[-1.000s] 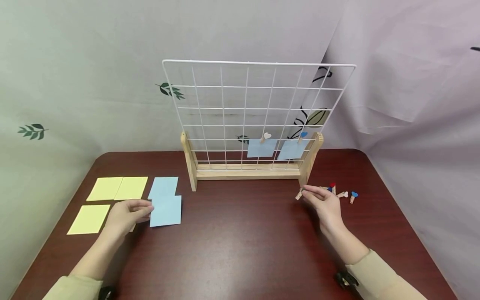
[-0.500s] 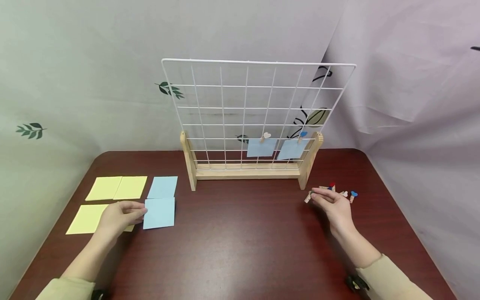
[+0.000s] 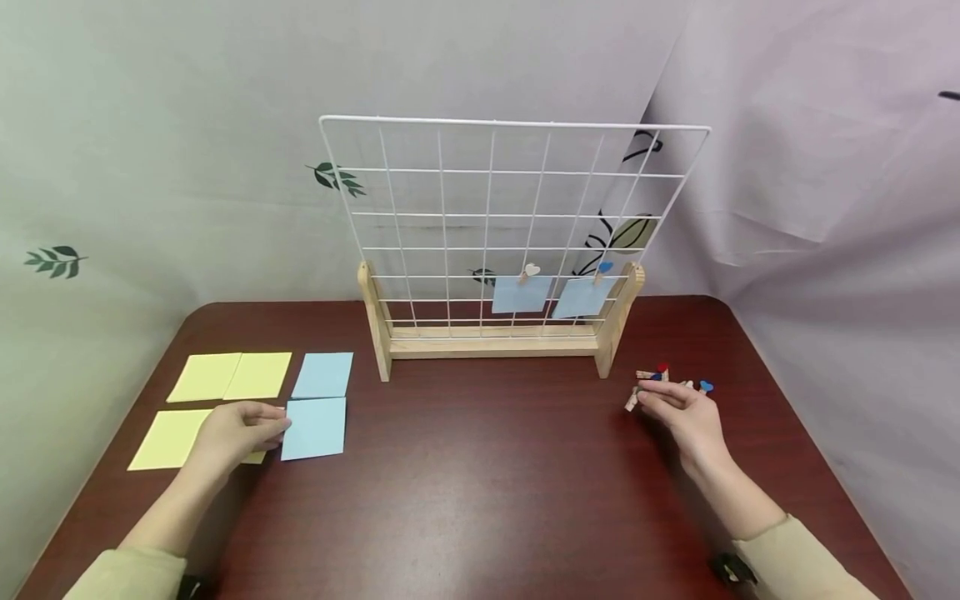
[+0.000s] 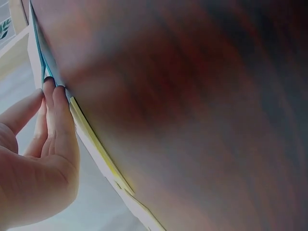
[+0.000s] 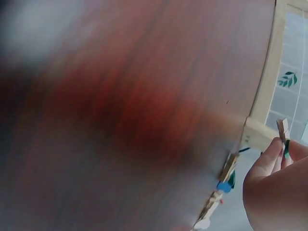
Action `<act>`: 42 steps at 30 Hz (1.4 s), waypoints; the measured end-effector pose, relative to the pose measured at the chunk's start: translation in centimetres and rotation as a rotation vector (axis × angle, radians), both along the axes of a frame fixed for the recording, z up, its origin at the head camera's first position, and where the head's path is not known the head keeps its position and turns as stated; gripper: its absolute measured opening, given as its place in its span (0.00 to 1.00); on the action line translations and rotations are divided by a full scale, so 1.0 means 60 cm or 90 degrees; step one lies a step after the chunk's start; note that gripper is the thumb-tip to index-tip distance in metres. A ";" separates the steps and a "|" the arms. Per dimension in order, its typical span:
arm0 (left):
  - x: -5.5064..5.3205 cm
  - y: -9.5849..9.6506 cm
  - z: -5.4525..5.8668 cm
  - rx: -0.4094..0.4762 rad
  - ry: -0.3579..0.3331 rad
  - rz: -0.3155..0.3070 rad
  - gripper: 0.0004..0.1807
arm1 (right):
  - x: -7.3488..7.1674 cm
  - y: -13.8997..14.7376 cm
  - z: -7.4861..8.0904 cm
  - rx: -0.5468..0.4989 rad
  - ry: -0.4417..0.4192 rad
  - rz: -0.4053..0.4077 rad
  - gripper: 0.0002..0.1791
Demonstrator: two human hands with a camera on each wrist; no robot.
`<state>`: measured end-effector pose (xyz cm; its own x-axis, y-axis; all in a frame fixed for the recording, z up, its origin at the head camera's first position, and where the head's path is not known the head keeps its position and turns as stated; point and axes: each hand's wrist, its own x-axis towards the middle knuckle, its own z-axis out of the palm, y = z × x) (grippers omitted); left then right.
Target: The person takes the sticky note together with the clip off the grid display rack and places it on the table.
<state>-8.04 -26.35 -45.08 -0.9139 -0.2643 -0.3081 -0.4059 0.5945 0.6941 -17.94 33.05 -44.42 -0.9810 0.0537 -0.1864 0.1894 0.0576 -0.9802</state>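
Observation:
On the left, my left hand (image 3: 238, 435) pinches the left edge of a light blue paper square (image 3: 315, 428) between thumb and fingers. A second blue square (image 3: 322, 375) lies just behind it. In the left wrist view the pinched edge (image 4: 45, 70) stands slightly parted. At the right, my right hand (image 3: 686, 421) pinches a small wooden clothespin (image 3: 632, 401), its free end pointing down-left. The right wrist view shows the clothespin (image 5: 283, 127) with a green part near the fingertips. Other clothespins with heart tops, one with a blue heart (image 3: 706, 387), lie beside this hand, partly hidden.
A white wire grid (image 3: 487, 169) stands in a wooden base (image 3: 491, 348) at the back. Two blue squares hang on it, held by a white-heart clothespin (image 3: 528, 272) and a blue-heart one (image 3: 602, 270). Several yellow squares (image 3: 258, 375) lie left, one partly under my left hand.
My left hand has drawn the front blue square left and slightly toward me, off its overlap with the rear one. My right hand has moved right with the clothespin.

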 end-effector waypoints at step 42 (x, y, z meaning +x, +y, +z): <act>0.000 -0.005 0.003 -0.087 0.025 -0.030 0.18 | -0.013 0.112 -0.012 0.318 -0.028 0.065 0.23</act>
<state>-8.02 -26.66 -44.88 -0.9369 -0.2574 -0.2367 -0.3497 0.7020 0.6204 -18.71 39.76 -45.12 -0.9777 0.0506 -0.2040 0.1987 0.5381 -0.8191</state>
